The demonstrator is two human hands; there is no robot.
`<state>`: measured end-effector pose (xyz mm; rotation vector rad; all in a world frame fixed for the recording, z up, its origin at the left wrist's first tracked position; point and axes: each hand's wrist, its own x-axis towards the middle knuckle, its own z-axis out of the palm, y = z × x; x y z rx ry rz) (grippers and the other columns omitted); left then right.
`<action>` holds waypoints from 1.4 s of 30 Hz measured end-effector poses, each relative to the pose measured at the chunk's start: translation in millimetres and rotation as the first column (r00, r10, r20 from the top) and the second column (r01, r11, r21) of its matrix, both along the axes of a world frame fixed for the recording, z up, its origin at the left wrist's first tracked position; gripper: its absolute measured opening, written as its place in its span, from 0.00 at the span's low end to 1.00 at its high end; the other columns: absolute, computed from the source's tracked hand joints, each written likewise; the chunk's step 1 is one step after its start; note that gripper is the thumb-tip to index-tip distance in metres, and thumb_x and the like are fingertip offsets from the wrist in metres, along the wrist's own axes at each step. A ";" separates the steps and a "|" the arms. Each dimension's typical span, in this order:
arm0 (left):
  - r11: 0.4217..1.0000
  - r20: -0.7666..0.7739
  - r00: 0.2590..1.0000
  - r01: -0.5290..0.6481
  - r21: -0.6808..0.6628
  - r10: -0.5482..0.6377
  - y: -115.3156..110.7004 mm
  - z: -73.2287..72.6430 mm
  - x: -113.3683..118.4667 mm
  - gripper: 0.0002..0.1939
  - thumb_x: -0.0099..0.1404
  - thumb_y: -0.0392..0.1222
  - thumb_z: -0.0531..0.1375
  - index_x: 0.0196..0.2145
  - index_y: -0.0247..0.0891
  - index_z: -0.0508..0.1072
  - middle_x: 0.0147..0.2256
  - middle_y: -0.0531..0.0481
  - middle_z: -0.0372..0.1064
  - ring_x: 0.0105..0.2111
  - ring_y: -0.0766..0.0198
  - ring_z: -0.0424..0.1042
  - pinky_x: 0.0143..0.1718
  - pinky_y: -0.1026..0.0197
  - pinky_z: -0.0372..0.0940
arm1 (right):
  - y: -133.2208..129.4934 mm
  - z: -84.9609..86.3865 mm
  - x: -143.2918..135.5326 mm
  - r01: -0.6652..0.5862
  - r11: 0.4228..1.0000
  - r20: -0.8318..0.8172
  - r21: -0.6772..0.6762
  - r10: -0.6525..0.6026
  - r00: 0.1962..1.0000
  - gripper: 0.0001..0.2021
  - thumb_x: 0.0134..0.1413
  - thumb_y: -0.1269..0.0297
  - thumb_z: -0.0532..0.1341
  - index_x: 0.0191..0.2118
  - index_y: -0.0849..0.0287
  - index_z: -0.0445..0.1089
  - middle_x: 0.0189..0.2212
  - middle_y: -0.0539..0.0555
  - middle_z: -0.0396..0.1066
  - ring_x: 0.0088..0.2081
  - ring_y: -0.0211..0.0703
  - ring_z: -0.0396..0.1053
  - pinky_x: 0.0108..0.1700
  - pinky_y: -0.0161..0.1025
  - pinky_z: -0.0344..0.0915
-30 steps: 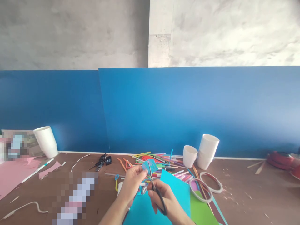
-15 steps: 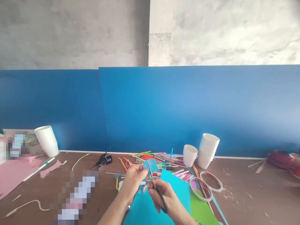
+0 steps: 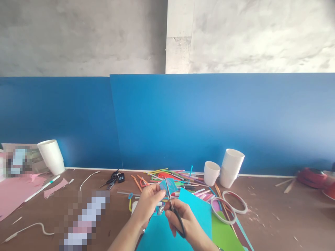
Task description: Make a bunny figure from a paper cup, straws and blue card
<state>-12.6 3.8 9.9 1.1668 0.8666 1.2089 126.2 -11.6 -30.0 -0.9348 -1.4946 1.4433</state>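
Note:
Between the thumb and fingers of my left hand [image 3: 149, 201] is a small piece of blue paper [image 3: 171, 185] with lines drawn on it. My right hand [image 3: 183, 217] grips black-handled scissors [image 3: 180, 223], fingers through the loops. The scissor blades point up and away and lie along the left part of the paper piece; whether they bite into it I cannot tell. Below both hands lies a larger sheet of blue paper [image 3: 167, 235], over a green sheet [image 3: 223, 232]. Behind them spreads a pile of coloured straws and pens [image 3: 178, 176].
White paper cups [image 3: 211, 173] and a taller cup stack [image 3: 231, 169] stand at the partition, with another stack [image 3: 52, 158] at left. Two tape rolls [image 3: 223, 211] lie at right. Keys [image 3: 115, 177], a white cable [image 3: 34, 228] and pink paper [image 3: 19, 195] lie leftward.
The view has shifted very slightly. Both hands stay nearly in place, with the blue paper piece and the scissors still held; the blades look a little closer together.

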 end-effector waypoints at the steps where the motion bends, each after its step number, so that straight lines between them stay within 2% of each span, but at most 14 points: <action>1: 1.000 -0.003 1.000 -0.003 0.000 0.003 -0.1 -0.3 0.0 0.13 0.53 0.48 0.65 0.22 0.36 0.70 0.22 0.51 0.70 0.30 0.61 0.69 0.36 0.62 0.59 | -0.1 -0.4 -0.1 0.009 1.000 0.005 -0.002 -0.009 1.000 0.24 0.43 0.41 0.63 0.29 0.60 0.63 0.10 0.40 0.57 0.11 0.27 0.49 0.14 0.28 0.44; 10: 1.000 -0.058 0.998 0.028 0.009 -0.028 2.6 -1.1 -3.8 0.13 0.52 0.49 0.64 0.23 0.35 0.72 0.24 0.49 0.71 0.30 0.61 0.68 0.35 0.63 0.59 | 1.8 -2.5 3.2 0.005 1.000 0.028 0.000 -0.005 1.000 0.22 0.44 0.43 0.64 0.29 0.60 0.64 0.10 0.40 0.56 0.11 0.27 0.50 0.14 0.28 0.43; 15: 0.998 -0.062 0.996 0.062 -0.016 -0.063 7.4 -6.9 -7.7 0.12 0.52 0.48 0.64 0.24 0.34 0.73 0.24 0.49 0.71 0.28 0.62 0.68 0.33 0.63 0.59 | 5.5 -7.5 6.4 -0.013 1.000 0.031 -0.017 0.013 0.999 0.23 0.43 0.42 0.64 0.31 0.60 0.65 0.10 0.40 0.56 0.11 0.29 0.53 0.14 0.28 0.44; 21: 0.996 -0.082 0.993 0.086 0.001 -0.086 13.5 -15.1 -12.5 0.12 0.53 0.48 0.65 0.25 0.34 0.73 0.25 0.49 0.71 0.28 0.63 0.68 0.33 0.63 0.58 | 4.3 -3.4 9.5 -0.017 0.999 0.065 -0.032 0.019 0.998 0.22 0.45 0.44 0.64 0.31 0.61 0.66 0.11 0.41 0.57 0.11 0.28 0.51 0.14 0.28 0.44; 26: 0.993 -0.096 0.988 0.120 -0.003 -0.119 10.7 -10.2 -14.1 0.12 0.53 0.47 0.65 0.25 0.34 0.73 0.25 0.48 0.71 0.29 0.62 0.68 0.34 0.62 0.58 | 6.0 -6.4 7.3 -0.023 0.999 0.047 -0.046 0.025 0.999 0.23 0.43 0.43 0.64 0.32 0.61 0.66 0.10 0.40 0.57 0.11 0.28 0.53 0.13 0.28 0.43; 32: 0.994 -0.177 0.982 0.082 0.072 -0.068 4.6 -2.0 -6.8 0.12 0.59 0.48 0.58 0.30 0.37 0.72 0.29 0.50 0.69 0.33 0.61 0.66 0.38 0.62 0.58 | 9.6 -9.6 7.0 0.003 0.999 0.042 -0.044 -0.001 0.999 0.25 0.42 0.41 0.64 0.32 0.62 0.66 0.09 0.40 0.57 0.10 0.28 0.52 0.13 0.28 0.41; 37: 0.983 -0.312 0.949 0.005 0.183 0.053 7.6 -8.0 -7.3 0.14 0.62 0.49 0.54 0.25 0.38 0.66 0.25 0.54 0.62 0.30 0.64 0.61 0.35 0.62 0.56 | 8.5 -8.7 8.0 -0.003 0.998 0.031 -0.066 0.005 1.000 0.26 0.42 0.42 0.64 0.35 0.63 0.66 0.08 0.40 0.57 0.10 0.28 0.52 0.13 0.28 0.42; 42: 0.986 -0.336 0.942 0.046 0.157 0.010 11.3 -14.1 -11.7 0.14 0.61 0.50 0.54 0.24 0.38 0.65 0.25 0.54 0.60 0.30 0.63 0.60 0.34 0.62 0.55 | 7.6 -8.6 5.9 -0.012 0.997 0.042 -0.079 0.015 0.999 0.23 0.42 0.44 0.64 0.33 0.62 0.66 0.08 0.40 0.57 0.10 0.28 0.50 0.13 0.29 0.42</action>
